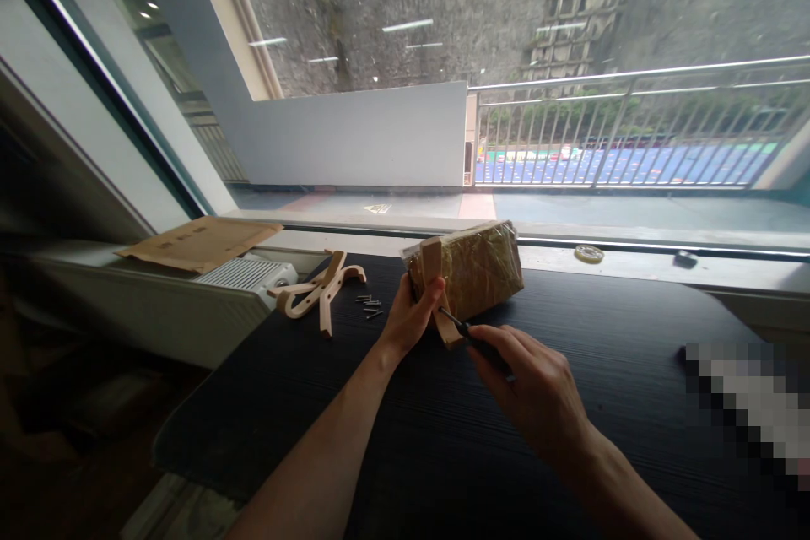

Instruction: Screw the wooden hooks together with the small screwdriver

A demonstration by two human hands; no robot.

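Note:
My left hand (pixel 418 312) is closed around a pale wooden piece (pixel 433 257), its thumb pressed on the front. Behind that piece, a block-shaped package (pixel 484 270) wrapped in brown and clear plastic rests on the table. My right hand (pixel 537 371) grips a screwdriver (pixel 484 346) by its dark handle. The screwdriver's tip meets the lower part of the wooden piece; whether a screw sits there is too small to tell. Left of my hands lie several loose screws (pixel 370 305) and some curved wooden parts with holes (pixel 322 291).
The dark table (pixel 304 405) reaches the window ledge. On the ledge are a tape roll (pixel 589 253) and a small black object (pixel 685 259). A flat brown cardboard piece (pixel 202 240) lies at left above a white vent (pixel 244 272). A pixelated pale item (pixel 753 409) is at right.

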